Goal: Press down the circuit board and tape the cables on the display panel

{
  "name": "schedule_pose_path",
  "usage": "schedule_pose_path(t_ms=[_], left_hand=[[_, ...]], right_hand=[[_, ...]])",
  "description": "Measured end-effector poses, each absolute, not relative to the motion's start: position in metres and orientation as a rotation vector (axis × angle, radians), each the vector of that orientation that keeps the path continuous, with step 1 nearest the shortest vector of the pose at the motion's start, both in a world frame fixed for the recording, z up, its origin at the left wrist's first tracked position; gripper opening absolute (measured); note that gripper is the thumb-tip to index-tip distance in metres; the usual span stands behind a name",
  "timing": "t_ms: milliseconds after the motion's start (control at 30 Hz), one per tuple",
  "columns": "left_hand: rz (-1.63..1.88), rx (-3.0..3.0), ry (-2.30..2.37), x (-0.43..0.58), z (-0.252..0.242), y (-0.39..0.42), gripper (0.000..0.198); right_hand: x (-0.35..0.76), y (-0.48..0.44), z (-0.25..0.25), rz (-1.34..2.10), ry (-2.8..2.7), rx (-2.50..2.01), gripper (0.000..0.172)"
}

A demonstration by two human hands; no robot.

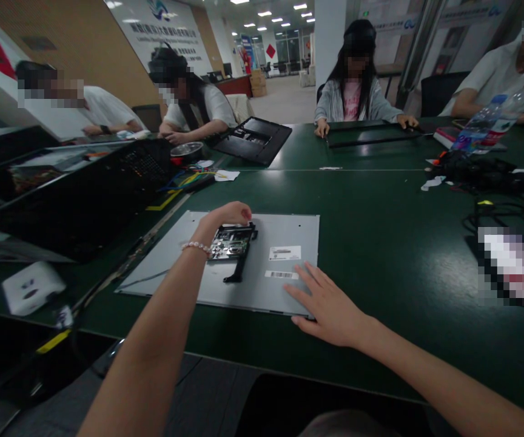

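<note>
A flat silver-grey panel (153, 267), with two white labels near its right side, lies in front of me. On its middle rests a green circuit board (231, 241) in a black bracket (240, 264), one arm of which points towards me. My left hand (233, 213) is closed at the far end of the bracket, its fingers curled; what they hold, if anything, is hidden. Spread flat, my right hand (323, 303) lies on the panel's near right corner with open fingers. A beaded bracelet (197, 246) circles my left wrist.
A large black computer case (75, 188) stands at left, near a small white box (32, 288). Beyond are a black plastic cover (257, 136), coloured wires (193, 179) and a metal bowl (187, 150). Bottles (480, 127) and black cables (484, 173) are at right. Several people sit opposite.
</note>
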State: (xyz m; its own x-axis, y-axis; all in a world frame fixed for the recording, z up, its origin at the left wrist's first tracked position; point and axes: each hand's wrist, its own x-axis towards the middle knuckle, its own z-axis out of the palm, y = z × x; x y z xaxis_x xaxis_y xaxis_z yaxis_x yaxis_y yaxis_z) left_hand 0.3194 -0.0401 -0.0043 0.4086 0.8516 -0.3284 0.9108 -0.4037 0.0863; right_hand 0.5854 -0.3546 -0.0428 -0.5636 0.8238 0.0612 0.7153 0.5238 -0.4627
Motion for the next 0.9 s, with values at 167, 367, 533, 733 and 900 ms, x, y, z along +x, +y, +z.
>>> schedule_pose_path(t_ms=[167,367,533,733,900], left_hand=[[-0.339,2.407,1.614,0.323,-0.003,-0.043,0.041],[-0.353,2.389,1.625,0.324,0.001,-0.045,0.029],[-0.148,2.351,1.636,0.328,0.01,-0.034,0.018],[0.282,1.975,1.918,0.343,0.005,-0.019,0.024],[0.325,1.859,2.024,0.345,-0.008,-0.013,0.03]], right_hand=[[0.585,-0.354,-0.043,0.579,-2.488,-1.286,0.061],[0.584,-0.354,-0.045,0.547,-2.494,-1.275,0.061],[0.584,-0.353,-0.045,0.549,-2.497,-1.275,0.062],[0.584,-0.351,-0.041,0.587,-2.497,-1.276,0.063],[0.585,-0.349,-0.039,0.615,-2.497,-1.275,0.063]])
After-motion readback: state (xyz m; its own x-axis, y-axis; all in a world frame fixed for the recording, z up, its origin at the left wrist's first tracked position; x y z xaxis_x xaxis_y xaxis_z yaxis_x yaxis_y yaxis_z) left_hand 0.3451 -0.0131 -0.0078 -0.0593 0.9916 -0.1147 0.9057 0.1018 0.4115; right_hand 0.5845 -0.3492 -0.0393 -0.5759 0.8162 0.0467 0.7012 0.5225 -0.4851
